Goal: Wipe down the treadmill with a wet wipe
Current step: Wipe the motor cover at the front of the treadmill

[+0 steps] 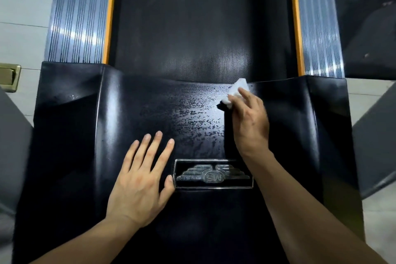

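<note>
- The left hand (pixel 139 180) has its grip apart: fingers straight and spread, palm flat on the treadmill's black motor cover (pixel 70 135), thumb just beside the metal logo badge (pixel 213 174).
- Wet streaks (pixel 192 113) lie on the cover between the 2 hands.
- The right hand (pixel 249 122) has its grip clamped on the white wet wipe (pixel 236 90), pressing it to the cover near the running belt (pixel 192 28).

Only readable mark: metal emblem badge (pixel 213 174) on black motor cover (pixel 150 103) of treadmill, winged logo with letters "SW" at centre, seen upside down from head view. Small text on left wing too tiny to read.
</note>
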Demonstrator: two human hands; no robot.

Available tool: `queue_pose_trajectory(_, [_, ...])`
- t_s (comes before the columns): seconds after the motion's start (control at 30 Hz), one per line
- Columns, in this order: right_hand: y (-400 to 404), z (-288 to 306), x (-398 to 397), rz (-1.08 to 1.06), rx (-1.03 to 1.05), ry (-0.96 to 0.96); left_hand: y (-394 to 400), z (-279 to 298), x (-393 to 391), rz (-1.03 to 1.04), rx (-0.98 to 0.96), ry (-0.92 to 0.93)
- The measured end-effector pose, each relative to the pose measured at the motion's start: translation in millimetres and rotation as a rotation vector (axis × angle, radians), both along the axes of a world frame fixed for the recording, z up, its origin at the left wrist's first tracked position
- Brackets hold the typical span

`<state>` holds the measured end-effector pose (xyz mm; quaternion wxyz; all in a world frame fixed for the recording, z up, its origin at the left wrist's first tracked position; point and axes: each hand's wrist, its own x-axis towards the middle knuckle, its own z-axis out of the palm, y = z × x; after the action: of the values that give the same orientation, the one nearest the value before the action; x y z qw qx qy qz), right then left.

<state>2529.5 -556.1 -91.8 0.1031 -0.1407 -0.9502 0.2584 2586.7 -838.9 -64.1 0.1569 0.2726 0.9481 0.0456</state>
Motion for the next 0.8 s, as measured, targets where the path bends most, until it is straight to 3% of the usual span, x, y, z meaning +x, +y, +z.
queue_pose_trajectory(0.17, [45.8,2.8,-5.2,-0.193,0.038,-0.127,-0.2,1.1,0.1,-0.002,-0.013,-0.005])
queue_pose_trajectory(0.27, [27.1,1.8,-17.2,-0.273,0.022,-0.151,0.3,2.2,-0.8,-0.003,0.002,-0.002])
queue_pose_trajectory(0.43, [-97.0,5.0,-48.4,0.333,-0.017,-0.273,1.5,3.8,-3.0,0.001,-0.014,-0.004])
queue_pose_trajectory(0.6, [-185.0,15.5,-86.0,0.71,0.08,-0.434,1.0,-1.6,-2.0,0.01,0.022,0.023])
queue_pose_trajectory(0.7, [-177.2,12.6,-83.5,0.699,0.127,-0.439,0.3,-2.2,-2.7,0.003,0.033,0.023])
queue_pose_trajectory(0.8, [-112.8,7.4,-59.6,0.503,0.139,-0.415,2.1,0.8,-3.2,-0.005,0.022,0.011])
